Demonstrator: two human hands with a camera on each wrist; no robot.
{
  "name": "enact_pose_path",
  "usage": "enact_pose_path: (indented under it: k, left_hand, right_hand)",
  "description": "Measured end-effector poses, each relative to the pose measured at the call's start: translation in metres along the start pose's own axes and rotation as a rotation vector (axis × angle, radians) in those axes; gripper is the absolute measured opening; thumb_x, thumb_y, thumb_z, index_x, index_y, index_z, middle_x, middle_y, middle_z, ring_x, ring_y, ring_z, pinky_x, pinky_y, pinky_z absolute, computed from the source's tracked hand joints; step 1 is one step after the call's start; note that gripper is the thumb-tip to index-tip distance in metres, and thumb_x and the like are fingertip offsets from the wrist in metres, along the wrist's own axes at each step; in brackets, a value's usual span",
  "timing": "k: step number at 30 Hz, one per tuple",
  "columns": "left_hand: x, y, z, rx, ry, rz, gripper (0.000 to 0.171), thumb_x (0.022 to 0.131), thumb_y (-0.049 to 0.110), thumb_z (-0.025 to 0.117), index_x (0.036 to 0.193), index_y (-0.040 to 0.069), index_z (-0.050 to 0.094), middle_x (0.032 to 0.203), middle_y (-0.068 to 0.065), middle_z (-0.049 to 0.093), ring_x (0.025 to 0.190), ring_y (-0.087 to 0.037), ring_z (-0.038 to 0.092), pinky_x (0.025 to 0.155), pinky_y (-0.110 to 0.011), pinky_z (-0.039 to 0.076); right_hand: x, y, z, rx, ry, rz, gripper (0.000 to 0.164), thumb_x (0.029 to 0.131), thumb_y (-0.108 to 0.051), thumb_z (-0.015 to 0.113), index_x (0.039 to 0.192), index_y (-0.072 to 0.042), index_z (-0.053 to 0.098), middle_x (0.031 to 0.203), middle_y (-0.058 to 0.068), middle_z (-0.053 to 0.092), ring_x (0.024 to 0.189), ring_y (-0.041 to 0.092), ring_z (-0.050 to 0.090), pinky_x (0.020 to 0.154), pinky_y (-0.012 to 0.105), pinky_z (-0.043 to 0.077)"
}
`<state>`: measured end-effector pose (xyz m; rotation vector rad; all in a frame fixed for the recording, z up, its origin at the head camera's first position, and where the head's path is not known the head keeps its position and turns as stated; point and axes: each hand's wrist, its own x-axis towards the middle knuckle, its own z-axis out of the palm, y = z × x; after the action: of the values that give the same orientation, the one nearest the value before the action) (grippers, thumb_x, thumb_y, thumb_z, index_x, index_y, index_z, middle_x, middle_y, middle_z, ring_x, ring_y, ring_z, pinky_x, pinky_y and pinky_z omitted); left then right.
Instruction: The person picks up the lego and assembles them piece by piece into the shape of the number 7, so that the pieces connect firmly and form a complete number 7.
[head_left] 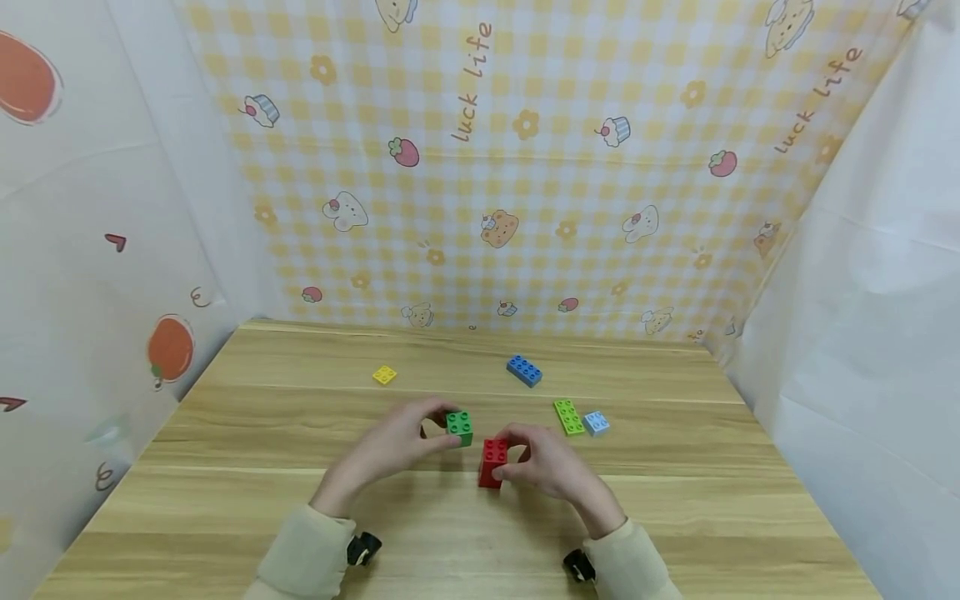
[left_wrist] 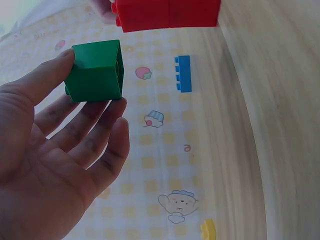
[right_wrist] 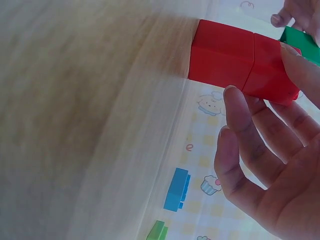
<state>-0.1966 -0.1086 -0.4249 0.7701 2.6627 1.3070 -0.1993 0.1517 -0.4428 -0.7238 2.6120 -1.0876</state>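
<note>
"What are we gripping?"
"Our left hand (head_left: 405, 435) pinches a green block (head_left: 459, 427) above the table (head_left: 435, 542); our right hand (head_left: 549, 463) clasps two stacked red blocks (head_left: 489, 463), upright."
"Are they touching?"
"No, our green block is just left of the red."

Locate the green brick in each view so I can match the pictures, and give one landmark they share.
Head: green brick below the picture's middle, slightly left of centre, in the left hand.
Left wrist: green brick at upper left, between thumb and fingers.
Right wrist: green brick at the upper right edge, partly out of frame.
Shared landmark: the red stack, held by the right hand.
</note>
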Motion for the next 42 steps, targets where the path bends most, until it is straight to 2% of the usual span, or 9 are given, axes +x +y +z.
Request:
enact_pose_path:
  k: [8, 14, 18, 25, 42]
  left_hand:
    - [0.002, 0.014, 0.007, -0.007, -0.027, 0.015, 0.041, 0.091, 0.033, 0.071, 0.127, 0.017, 0.061, 0.11, 0.009, 0.062, 0.105, -0.013, 0.058, 0.083, -0.037, 0.049]
    - [0.004, 0.022, 0.011, -0.025, -0.044, 0.026, 0.04, 0.091, 0.031, 0.072, 0.126, 0.017, 0.062, 0.108, 0.009, 0.063, 0.104, -0.015, 0.059, 0.08, -0.033, 0.05]
    - [0.005, 0.025, 0.014, -0.032, -0.054, 0.03, 0.04, 0.091, 0.032, 0.072, 0.126, 0.016, 0.062, 0.107, 0.009, 0.062, 0.103, -0.02, 0.06, 0.077, -0.03, 0.05]
    - [0.009, 0.03, 0.018, -0.038, -0.065, 0.036, 0.039, 0.09, 0.034, 0.072, 0.125, 0.017, 0.062, 0.108, 0.01, 0.062, 0.104, -0.021, 0.059, 0.077, -0.031, 0.05]
    - [0.017, 0.035, 0.024, -0.025, -0.101, 0.049, 0.035, 0.091, 0.031, 0.071, 0.123, 0.019, 0.063, 0.11, 0.013, 0.062, 0.104, -0.009, 0.057, 0.084, -0.032, 0.05]
  right_hand:
    - [0.001, 0.001, 0.0, 0.013, 0.0, -0.02, 0.027, 0.084, -0.02, 0.079, 0.108, -0.019, 0.068, 0.11, 0.002, 0.068, 0.082, 0.016, 0.063, 0.07, 0.031, 0.051]
    - [0.0, 0.002, 0.0, 0.017, -0.004, -0.022, 0.027, 0.083, -0.022, 0.08, 0.107, -0.02, 0.068, 0.109, 0.0, 0.068, 0.084, 0.016, 0.063, 0.072, 0.033, 0.051]
    - [-0.001, 0.001, 0.0, 0.035, -0.011, -0.015, 0.026, 0.083, -0.023, 0.08, 0.106, -0.021, 0.067, 0.102, -0.006, 0.067, 0.084, 0.015, 0.062, 0.071, 0.034, 0.051]
    - [-0.001, 0.001, 0.0, 0.086, -0.018, -0.025, 0.023, 0.085, -0.019, 0.078, 0.105, -0.022, 0.067, 0.099, -0.011, 0.065, 0.091, 0.019, 0.063, 0.071, 0.032, 0.052]
    - [0.0, 0.002, -0.001, 0.087, -0.018, -0.02, 0.035, 0.083, -0.018, 0.08, 0.116, -0.021, 0.069, 0.105, -0.008, 0.067, 0.081, 0.018, 0.059, 0.066, 0.031, 0.05]
